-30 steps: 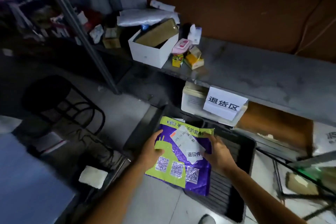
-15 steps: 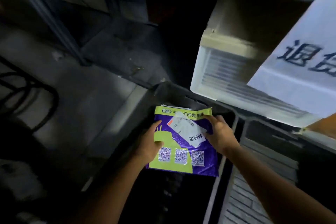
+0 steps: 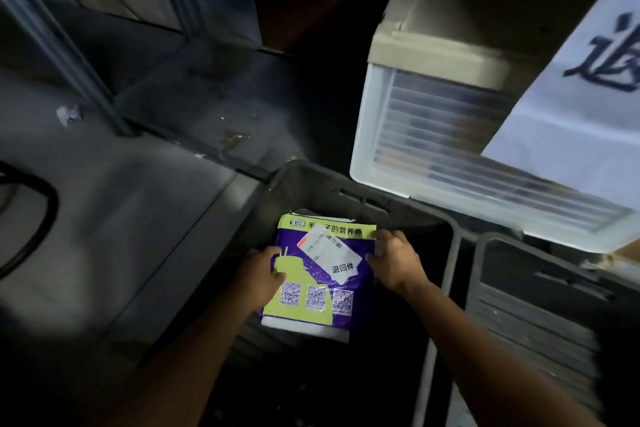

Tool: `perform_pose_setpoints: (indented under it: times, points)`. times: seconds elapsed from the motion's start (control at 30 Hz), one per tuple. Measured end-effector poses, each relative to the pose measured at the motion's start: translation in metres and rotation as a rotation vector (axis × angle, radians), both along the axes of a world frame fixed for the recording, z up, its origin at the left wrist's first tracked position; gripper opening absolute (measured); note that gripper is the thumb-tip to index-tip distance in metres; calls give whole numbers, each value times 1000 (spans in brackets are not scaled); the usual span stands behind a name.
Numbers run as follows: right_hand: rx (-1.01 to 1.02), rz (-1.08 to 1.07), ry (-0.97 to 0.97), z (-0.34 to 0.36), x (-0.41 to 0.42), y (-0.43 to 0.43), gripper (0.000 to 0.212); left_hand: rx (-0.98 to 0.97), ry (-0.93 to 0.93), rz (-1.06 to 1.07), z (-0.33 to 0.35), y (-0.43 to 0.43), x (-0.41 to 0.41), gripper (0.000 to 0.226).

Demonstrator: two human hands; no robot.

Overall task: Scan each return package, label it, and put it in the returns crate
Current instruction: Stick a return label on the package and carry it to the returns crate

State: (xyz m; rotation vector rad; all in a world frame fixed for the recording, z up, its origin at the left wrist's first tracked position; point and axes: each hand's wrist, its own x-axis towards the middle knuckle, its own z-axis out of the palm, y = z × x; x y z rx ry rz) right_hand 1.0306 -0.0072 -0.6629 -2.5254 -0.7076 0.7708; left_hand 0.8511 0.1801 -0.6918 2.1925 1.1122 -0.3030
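The thumb of the left hand (image 3: 261, 274) was laid flat on the face of the package (image 3: 313, 276) at its left edge; the other fingers were tucked beneath and could not be seen. The fingers (image 3: 382, 239) of the right hand (image 3: 394, 262) were curled together over the right edge near the top corner, so the package was gripped from both sides.

A white label (image 3: 329, 255) was stuck aslant on the purple face, printed with barcodes and, at its lower end, 退回件. Along the green top strip 的营养师 could be read, the characters before it being partly covered by the label. Three QR codes (image 3: 316, 296) were set in a row lower down.

The package was held inside the opening of a dark crate (image 3: 346, 196); whether it touched the floor of the crate could not be told. A second crate (image 3: 519, 291) stood just beside it on the right. A translucent white bin (image 3: 433, 135) was seen beyond, and a white sign (image 3: 571, 121) bore a large dark character, cut off at the frame edge, seemingly 退.
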Motion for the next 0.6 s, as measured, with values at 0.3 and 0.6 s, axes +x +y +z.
perform_pose_setpoints:
  times: [0.3, 0.6]
  points:
    - [-285, 165, 115, 328, -32, -58, 40, 125, 91, -302, 326, -36, -16, 44]
    - [-282, 105, -43, 683, -41, -106, 56, 192, -24, -502, 690, -73, 4, 43]
